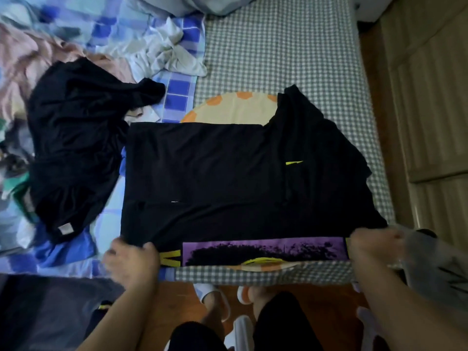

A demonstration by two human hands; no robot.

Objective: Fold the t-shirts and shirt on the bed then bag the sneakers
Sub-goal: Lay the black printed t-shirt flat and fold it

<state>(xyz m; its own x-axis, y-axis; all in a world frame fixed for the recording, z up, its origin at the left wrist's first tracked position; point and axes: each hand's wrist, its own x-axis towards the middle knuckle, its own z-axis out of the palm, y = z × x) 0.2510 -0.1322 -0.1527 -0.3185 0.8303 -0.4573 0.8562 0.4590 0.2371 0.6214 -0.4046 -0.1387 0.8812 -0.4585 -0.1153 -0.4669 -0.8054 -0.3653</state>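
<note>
So this looks like early days on the folding. A black t-shirt [215, 178] is spread flat across the near edge of the bed [291, 46], sitting partly on a round cream-and-orange cushion or mat [233, 107] that pokes out behind it. The near strip of the shirt is turned over, so a purple print with yellow lettering shows along the bed's front edge.

The left hand [131, 259] grips the shirt's near left corner with fingers curled over the fabric. The right hand [372, 249] is at the near right corner, and it's blurred, but the fingers look bunched on the cloth too. My read: first lengthwise fold of this one shirt is in progress, nothing more.

What's left seems like most of it. Another black garment [76, 148] lies crumpled toward the bed's left edge, a white one [172, 51] is bunched up near the far side on the blue checked blanket [177, 92], and there's a pinkish one [30, 54] at the far left corner. I can't see a finished folded stack anywhere.

No sneakers or bag in view that I can make out, so that part looks untouched.
</note>
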